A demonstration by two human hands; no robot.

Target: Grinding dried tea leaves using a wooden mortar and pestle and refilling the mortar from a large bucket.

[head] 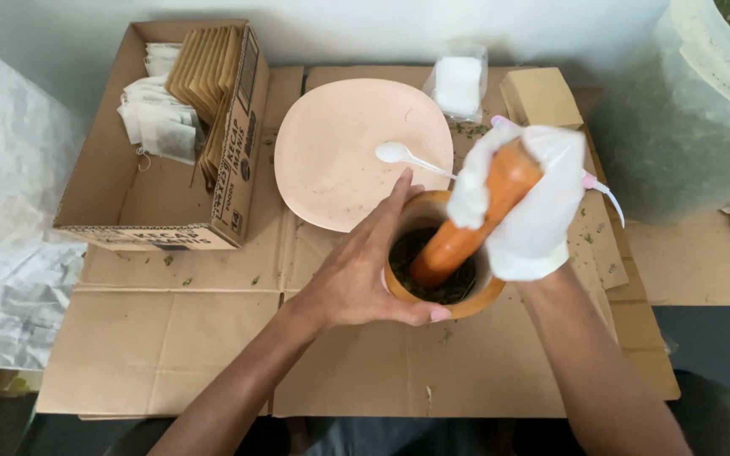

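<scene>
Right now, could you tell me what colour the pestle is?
Orange, seen in the head view: pestle.

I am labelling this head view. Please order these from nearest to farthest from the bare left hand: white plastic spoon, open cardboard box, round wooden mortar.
1. Round wooden mortar: gripped by the left hand.
2. White plastic spoon: just beyond the fingers, on the plate.
3. Open cardboard box: far left.

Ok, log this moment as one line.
left hand: steadies mortar | right hand: gloved, grips pestle in mortar | plate, spoon behind
</scene>
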